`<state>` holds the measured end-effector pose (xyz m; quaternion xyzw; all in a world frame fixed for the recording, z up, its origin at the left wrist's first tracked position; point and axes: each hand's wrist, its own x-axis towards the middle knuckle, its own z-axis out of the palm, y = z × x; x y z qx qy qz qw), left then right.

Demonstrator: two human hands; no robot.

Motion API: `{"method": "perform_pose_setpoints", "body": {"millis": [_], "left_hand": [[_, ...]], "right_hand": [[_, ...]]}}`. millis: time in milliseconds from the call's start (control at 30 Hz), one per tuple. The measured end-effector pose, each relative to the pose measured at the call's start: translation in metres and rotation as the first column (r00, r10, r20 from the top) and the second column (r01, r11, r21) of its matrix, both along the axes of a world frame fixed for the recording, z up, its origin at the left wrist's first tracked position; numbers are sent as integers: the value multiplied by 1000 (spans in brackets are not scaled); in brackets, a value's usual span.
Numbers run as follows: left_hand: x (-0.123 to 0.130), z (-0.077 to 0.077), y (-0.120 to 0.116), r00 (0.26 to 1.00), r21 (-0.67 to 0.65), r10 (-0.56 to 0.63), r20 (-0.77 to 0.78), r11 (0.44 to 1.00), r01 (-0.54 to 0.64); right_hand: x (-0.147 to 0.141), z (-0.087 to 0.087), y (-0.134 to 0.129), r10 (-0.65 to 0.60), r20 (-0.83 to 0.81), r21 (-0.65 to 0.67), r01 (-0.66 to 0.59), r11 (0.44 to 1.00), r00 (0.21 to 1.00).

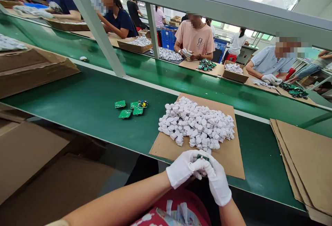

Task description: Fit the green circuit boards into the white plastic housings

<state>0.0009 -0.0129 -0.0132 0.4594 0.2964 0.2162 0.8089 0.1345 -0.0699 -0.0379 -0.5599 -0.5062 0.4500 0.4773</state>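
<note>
My left hand (184,167) and my right hand (213,176), both in white gloves, meet in front of me at the table's near edge. Between their closed fingers shows a small green circuit board (203,157); the rest of it is hidden by the gloves. Just beyond my hands, a heap of small white plastic parts (197,122) lies on a flat cardboard sheet (166,146). Several loose green circuit boards (125,114) rest on the green tabletop to the left of the heap.
Stacked cardboard sheets (303,153) lie at the right. A cardboard box (38,70) stands at the left. A grey metal frame (98,29) rises behind the table. Across a green conveyor belt (166,75), several people work beside boxes of white parts (234,72).
</note>
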Motion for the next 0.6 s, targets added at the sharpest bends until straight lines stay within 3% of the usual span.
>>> {"method": "perform_pose_setpoints", "body": {"millis": [100, 167, 267, 400, 600], "left_hand": [[-2, 0, 1, 996, -173, -8, 93, 985, 24], [-3, 3, 1, 991, -222, -8, 133, 974, 37], [-3, 10, 1, 993, -170, -25, 118, 984, 45], [-3, 18, 0, 993, -94, -77, 86, 992, 85], [-4, 13, -1, 996, -196, -20, 83, 980, 36]], "right_hand": [[3, -3, 1, -31, 19, 4, 31, 1000, 999], [5, -4, 1, -26, 10, 26, 26, 999, 1000], [4, -3, 1, 2, 34, 39, -3, 999, 999], [-1, 1, 1, -56, 124, 35, 52, 998, 991], [1, 9, 0, 60, -64, 39, -57, 998, 996]]}}
